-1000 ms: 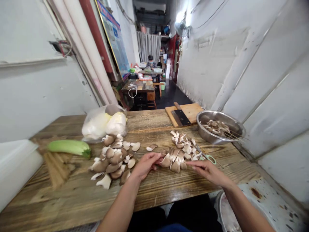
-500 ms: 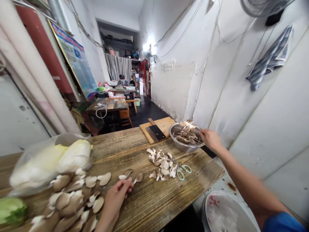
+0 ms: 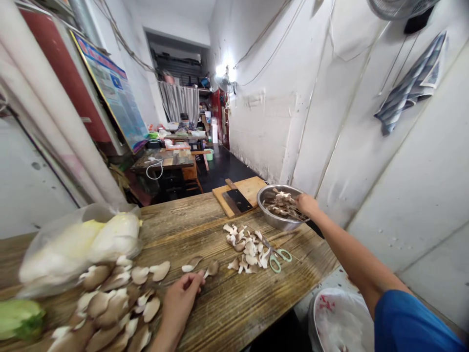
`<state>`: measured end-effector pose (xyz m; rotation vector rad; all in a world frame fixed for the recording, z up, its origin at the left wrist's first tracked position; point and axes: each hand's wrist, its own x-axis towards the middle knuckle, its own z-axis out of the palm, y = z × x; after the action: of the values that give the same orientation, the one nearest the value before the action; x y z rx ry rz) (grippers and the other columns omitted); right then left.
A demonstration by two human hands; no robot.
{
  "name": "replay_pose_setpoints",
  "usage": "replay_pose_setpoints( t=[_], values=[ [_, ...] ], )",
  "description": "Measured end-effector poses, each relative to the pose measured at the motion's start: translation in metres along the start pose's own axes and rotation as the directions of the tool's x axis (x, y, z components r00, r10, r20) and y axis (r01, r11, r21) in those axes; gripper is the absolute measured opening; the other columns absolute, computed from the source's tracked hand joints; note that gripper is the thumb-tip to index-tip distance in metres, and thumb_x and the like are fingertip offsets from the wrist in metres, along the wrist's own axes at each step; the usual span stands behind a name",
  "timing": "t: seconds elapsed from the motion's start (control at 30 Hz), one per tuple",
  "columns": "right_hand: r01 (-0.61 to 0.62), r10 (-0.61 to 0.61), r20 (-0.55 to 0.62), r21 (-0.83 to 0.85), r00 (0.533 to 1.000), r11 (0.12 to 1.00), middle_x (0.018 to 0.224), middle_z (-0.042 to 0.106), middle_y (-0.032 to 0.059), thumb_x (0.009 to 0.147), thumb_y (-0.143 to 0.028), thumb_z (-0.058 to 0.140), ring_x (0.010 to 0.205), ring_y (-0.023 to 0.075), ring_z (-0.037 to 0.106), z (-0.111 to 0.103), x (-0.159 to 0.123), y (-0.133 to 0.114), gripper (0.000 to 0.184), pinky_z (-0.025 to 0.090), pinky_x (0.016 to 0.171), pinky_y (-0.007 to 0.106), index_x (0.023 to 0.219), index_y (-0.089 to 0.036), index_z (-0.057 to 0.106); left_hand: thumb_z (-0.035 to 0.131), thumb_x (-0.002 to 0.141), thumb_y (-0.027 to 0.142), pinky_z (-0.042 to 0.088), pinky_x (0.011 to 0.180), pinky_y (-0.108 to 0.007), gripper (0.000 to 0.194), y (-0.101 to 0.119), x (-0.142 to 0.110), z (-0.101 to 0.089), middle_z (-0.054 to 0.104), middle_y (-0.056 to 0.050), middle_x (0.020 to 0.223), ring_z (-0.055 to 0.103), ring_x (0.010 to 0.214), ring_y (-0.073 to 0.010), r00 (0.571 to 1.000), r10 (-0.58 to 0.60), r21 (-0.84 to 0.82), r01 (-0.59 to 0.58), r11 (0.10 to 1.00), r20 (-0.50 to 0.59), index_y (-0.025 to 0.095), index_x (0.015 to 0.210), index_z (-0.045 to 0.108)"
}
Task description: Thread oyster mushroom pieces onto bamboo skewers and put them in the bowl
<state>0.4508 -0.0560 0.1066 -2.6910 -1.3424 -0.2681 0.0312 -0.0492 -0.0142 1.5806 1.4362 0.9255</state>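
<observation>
My left hand (image 3: 186, 292) is closed at the table, thumb and finger pinching the pale stem of a brown oyster mushroom (image 3: 212, 268). Another oyster mushroom (image 3: 191, 264) lies just beyond those fingers. Over the right rim of a steel bowl (image 3: 282, 224), my right hand (image 3: 307, 204) is closed around the thin end of a skewer of oyster mushrooms (image 3: 283, 195). More threaded mushrooms rest inside the bowl. Between my hands is a pile of small mushroom pieces (image 3: 249, 248), with green-handled scissors (image 3: 275, 262) against its right side. Larger mushrooms (image 3: 106, 308) are heaped left of my left hand.
Behind the pile, a cleaver (image 3: 236, 200) lies on a wooden cutting board (image 3: 252, 188). Bagged cabbages (image 3: 115, 238) and a green vegetable (image 3: 20, 318) occupy the left side. A lined bin (image 3: 340, 320) stands below the table's right edge. A person (image 3: 185, 123) is far back.
My right hand has moved slightly left and lowered the skewered mushrooms into the bowl. My left hand keeps its pinch in nearly the same spot.
</observation>
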Motion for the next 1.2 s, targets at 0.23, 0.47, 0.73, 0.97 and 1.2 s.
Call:
replay_pose_setpoints(
  t=[0.23, 0.47, 0.73, 0.97, 1.2],
  values=[
    [0.424, -0.376, -0.457, 0.003, 0.806, 0.906, 0.104, 0.059, 0.0122, 0.093, -0.032, 0.032, 0.098, 0.0231, 0.052, -0.024, -0.08, -0.028, 0.034, 0.037, 0.085, 0.031, 0.102, -0.016, 0.061, 0.054, 0.067, 0.063, 0.04, 0.055, -0.025, 0.05, -0.004, 0.001, -0.002, 0.061, -0.001, 0.058, 0.055, 0.058, -0.0172, 0.989, -0.009, -0.074, -0.002, 0.997, -0.146, 0.015, 0.075, 0.067],
    [0.473, -0.472, 0.173, 0.039, 0.864, 0.88, 0.082, 0.064, 0.0109, 0.086, -0.024, 0.046, 0.078, 0.0202, 0.061, 0.057, -0.101, -0.048, 0.024, 0.042, 0.067, 0.026, 0.077, -0.014, 0.066, 0.06, 0.065, 0.054, 0.043, 0.055, -0.024, 0.051, -0.016, 0.009, 0.0, 0.067, -0.007, 0.078, 0.057, 0.062, -0.0149, 0.98, -0.075, -0.293, 0.019, 0.956, -0.182, 0.012, 0.095, 0.064],
    [0.477, -0.468, 0.227, 0.019, 0.854, 0.879, 0.085, 0.065, 0.0133, 0.086, -0.022, 0.044, 0.076, 0.0212, 0.064, 0.09, -0.085, -0.039, 0.024, 0.043, 0.064, 0.026, 0.077, -0.012, 0.064, 0.054, 0.075, 0.042, 0.045, 0.075, -0.031, 0.038, -0.017, 0.01, -0.008, 0.067, -0.01, 0.087, 0.06, 0.076, -0.0196, 0.951, 0.058, 0.008, -0.058, 0.998, -0.305, 0.013, 0.097, 0.066],
    [0.506, -0.486, 0.226, -0.032, 0.844, 0.862, 0.08, 0.067, 0.0182, 0.081, -0.018, 0.045, 0.076, 0.0247, 0.065, 0.096, -0.083, -0.041, 0.022, 0.043, 0.063, 0.028, 0.076, -0.008, 0.064, 0.044, 0.083, 0.03, 0.041, 0.084, -0.033, 0.037, -0.006, 0.021, -0.007, 0.066, -0.017, 0.095, 0.059, 0.094, -0.0249, 0.968, 0.132, 0.511, -0.005, 0.86, -0.212, 0.008, 0.106, 0.061],
    [0.501, -0.499, 0.062, -0.036, 0.865, 0.865, 0.074, 0.065, 0.0171, 0.079, -0.017, 0.046, 0.068, 0.024, 0.064, 0.073, -0.096, -0.031, 0.015, 0.042, 0.06, 0.029, 0.076, -0.009, 0.058, 0.06, 0.074, 0.027, 0.045, 0.062, -0.025, 0.021, -0.012, 0.055, -0.011, 0.068, -0.008, 0.068, 0.064, 0.064, -0.0171, 0.986, -0.128, 0.256, 0.152, 0.955, -0.108, 0.012, 0.087, 0.065]
  ],
)
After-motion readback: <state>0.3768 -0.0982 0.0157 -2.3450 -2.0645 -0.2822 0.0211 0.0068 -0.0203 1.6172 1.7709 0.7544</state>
